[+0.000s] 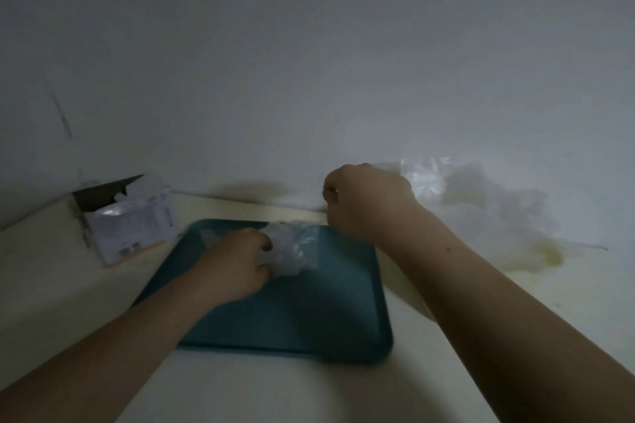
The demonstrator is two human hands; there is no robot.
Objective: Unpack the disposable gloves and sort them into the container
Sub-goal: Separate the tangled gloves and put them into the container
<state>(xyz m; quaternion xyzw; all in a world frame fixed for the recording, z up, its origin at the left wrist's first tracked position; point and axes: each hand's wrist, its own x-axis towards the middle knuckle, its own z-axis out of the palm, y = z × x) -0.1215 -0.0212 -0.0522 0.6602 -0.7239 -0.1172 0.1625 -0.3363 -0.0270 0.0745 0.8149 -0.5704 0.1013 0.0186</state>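
Separating one glove off the clump looks like the step in hand. The left hand [237, 264] sits mid-frame with fingers curled onto the crumpled clump of clear plastic disposable gloves [295, 249], pinning it to the far half of the flat teal rectangular plastic tray [309, 326]. The right hand [364, 199] is raised over the tray's upper right corner, closed in a fist round a thin clear plastic glove [424, 178] that trails toward the right of the frame. Blur hides whether that is one glove or several.

The tray reads as the container, though that is my guess. The open white cardboard glove box [130, 220] stands on the cream worktop [68, 285] at the left of the frame, apart from the tray, with a plastic packet in it.

To do this well:
- Hold the clump down firmly with the left hand, or the whole wad will lift with the pull.
- Pull slowly and low, because thin film clings by static and tears or stretches if jerked.
- Check the fist holds a single layer before laying it down.
- Lay it flat on the bare near half of the tray, clear of the clump, so sorted and unsorted gloves don't mix.
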